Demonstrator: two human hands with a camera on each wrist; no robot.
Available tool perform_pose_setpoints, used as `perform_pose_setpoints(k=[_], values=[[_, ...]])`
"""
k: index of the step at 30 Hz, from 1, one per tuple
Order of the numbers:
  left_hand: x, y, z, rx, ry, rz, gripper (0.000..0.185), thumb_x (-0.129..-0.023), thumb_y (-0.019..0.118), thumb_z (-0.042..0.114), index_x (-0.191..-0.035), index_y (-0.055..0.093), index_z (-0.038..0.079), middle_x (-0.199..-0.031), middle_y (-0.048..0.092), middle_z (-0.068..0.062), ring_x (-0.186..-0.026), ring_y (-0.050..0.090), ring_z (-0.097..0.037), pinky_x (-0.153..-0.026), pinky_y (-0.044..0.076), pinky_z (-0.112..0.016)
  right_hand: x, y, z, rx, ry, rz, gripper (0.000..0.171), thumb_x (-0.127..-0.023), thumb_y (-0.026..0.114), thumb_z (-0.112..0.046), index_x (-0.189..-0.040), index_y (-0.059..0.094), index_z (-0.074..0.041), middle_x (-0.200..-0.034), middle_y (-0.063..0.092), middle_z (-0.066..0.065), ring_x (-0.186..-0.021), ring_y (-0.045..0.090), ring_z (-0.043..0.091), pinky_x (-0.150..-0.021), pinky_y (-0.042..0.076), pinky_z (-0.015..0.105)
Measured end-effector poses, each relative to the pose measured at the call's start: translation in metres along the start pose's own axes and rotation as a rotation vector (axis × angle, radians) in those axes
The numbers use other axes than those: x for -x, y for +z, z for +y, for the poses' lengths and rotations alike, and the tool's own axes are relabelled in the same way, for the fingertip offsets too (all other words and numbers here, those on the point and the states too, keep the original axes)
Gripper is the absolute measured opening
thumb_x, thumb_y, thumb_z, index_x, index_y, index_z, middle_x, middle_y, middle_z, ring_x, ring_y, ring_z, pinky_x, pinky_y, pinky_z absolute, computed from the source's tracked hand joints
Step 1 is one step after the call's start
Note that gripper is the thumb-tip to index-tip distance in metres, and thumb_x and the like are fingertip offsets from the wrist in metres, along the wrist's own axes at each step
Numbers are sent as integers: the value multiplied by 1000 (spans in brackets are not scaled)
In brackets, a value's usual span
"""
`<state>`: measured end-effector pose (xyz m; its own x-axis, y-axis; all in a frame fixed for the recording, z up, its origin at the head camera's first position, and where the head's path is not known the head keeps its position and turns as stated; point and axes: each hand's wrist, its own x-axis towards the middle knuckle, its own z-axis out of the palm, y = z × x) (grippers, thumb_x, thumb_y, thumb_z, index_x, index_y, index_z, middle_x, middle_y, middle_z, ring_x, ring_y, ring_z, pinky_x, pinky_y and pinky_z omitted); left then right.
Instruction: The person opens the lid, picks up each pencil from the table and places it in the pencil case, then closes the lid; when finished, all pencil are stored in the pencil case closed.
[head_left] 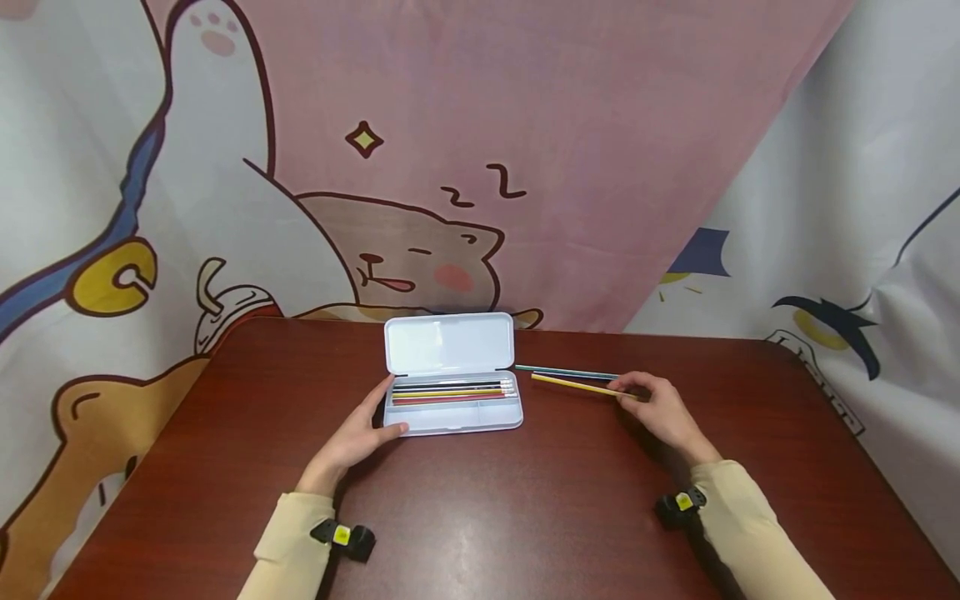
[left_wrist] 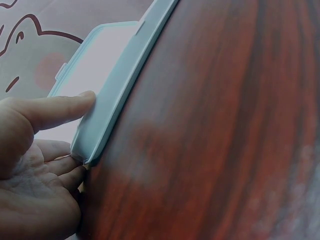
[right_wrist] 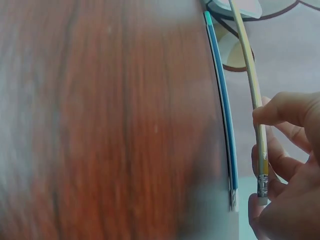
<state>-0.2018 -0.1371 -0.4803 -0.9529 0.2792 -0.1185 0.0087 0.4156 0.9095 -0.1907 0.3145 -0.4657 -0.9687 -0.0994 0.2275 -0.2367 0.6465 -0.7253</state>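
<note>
A white pencil case (head_left: 442,429) lies with its lid (head_left: 450,343) raised at the back. Several pencils (head_left: 450,393), among them dark, yellow and red ones, lie side by side in its rear compartment. My left hand (head_left: 358,433) holds the case's left end, thumb (left_wrist: 75,107) on the front edge and fingers against the end. To the right, my right hand (head_left: 660,410) pinches a yellow pencil (head_left: 573,384) near its eraser end, between thumb and fingers. The pencil points left, raised off the table in the right wrist view. Behind it a blue pencil (right_wrist: 226,110) lies on the table.
The dark red-brown wooden table (head_left: 465,517) runs back to a cloth backdrop (head_left: 600,167) printed with cartoon animals. The raised lid stands close to the table's back edge. Each wrist wears a small black camera (head_left: 352,537) below a pale yellow sleeve.
</note>
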Motion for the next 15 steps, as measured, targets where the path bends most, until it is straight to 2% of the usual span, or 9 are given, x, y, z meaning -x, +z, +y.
perform_pose_setpoints(k=[7, 15], values=[[0, 0, -1, -5, 10, 2, 85, -85, 71, 8, -153, 20, 3, -155, 20, -24, -141, 16, -38, -111, 9, -58, -1, 11, -10, 20, -25, -7, 17, -85, 67, 5, -98, 71, -4, -99, 69, 8, -94, 60, 24, -78, 47, 34], [0, 0, -1, -11, 17, 2, 85, -85, 71, 7, -153, 19, 3, -155, 19, -24, -142, 15, -38, -111, 10, -57, -4, 26, -18, -20, -56, -24, 18, -85, 67, 7, -98, 71, -4, -97, 68, 6, -95, 61, 25, -81, 48, 35]])
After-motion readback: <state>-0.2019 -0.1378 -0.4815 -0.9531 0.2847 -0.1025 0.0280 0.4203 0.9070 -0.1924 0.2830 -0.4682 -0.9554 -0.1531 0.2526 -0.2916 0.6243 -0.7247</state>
